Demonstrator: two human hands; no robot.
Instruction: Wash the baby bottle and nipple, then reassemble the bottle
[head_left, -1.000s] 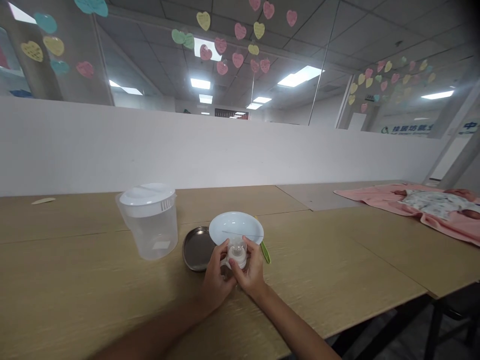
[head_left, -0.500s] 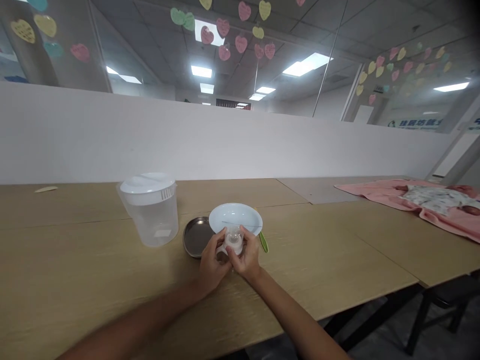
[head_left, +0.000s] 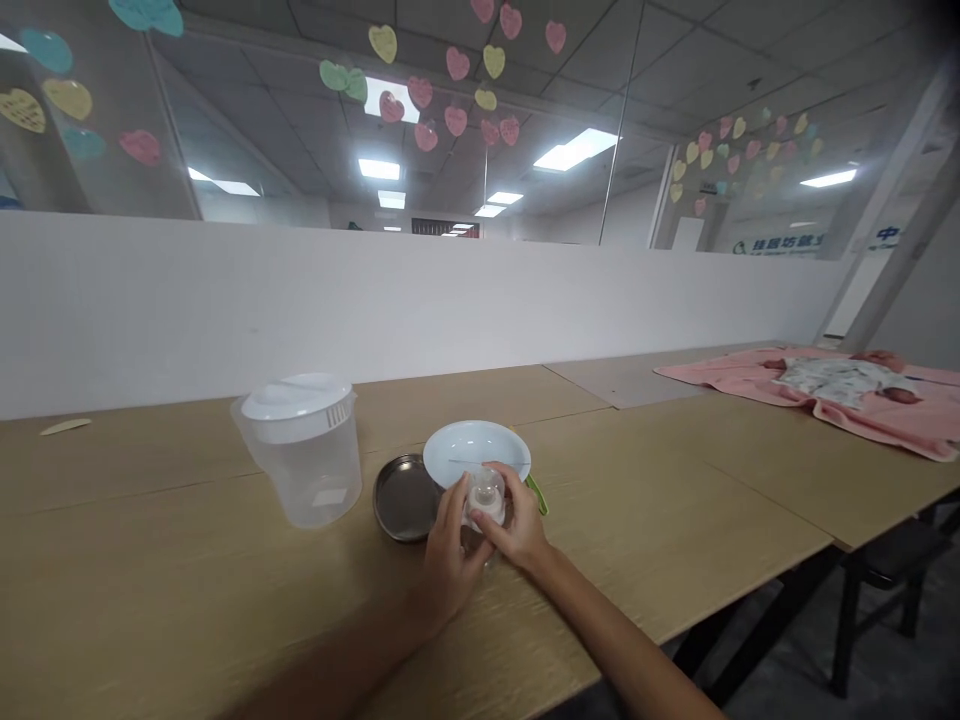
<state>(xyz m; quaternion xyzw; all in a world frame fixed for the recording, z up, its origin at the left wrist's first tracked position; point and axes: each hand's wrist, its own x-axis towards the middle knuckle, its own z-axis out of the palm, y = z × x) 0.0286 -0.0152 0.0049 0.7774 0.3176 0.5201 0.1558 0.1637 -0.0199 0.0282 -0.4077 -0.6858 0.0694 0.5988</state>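
A baby bottle (head_left: 484, 505) with a white collar and a clear domed top is between my two hands, just in front of a white bowl (head_left: 450, 440). My left hand (head_left: 451, 550) wraps the bottle from the left side. From the right, my right hand (head_left: 523, 525) closes on its upper part, with the thumb across the collar. Fingers cover much of the bottle's body. Behind my left hand lies a dark metal dish (head_left: 401, 500). A green handle (head_left: 538, 494) sticks out beside the bowl, right of my right hand.
A clear plastic jug (head_left: 319, 475) with a white lid stands at the left. Far right, a baby doll (head_left: 844, 380) in a patterned outfit lies on a pink towel (head_left: 727, 378). A black stool (head_left: 892, 555) is beyond the table's front edge. A low white wall borders the back.
The view has shifted, so the doll and towel sit further left and the jug lower. Both hands stay on the bottle, and the clear dome over its top now shows more plainly.
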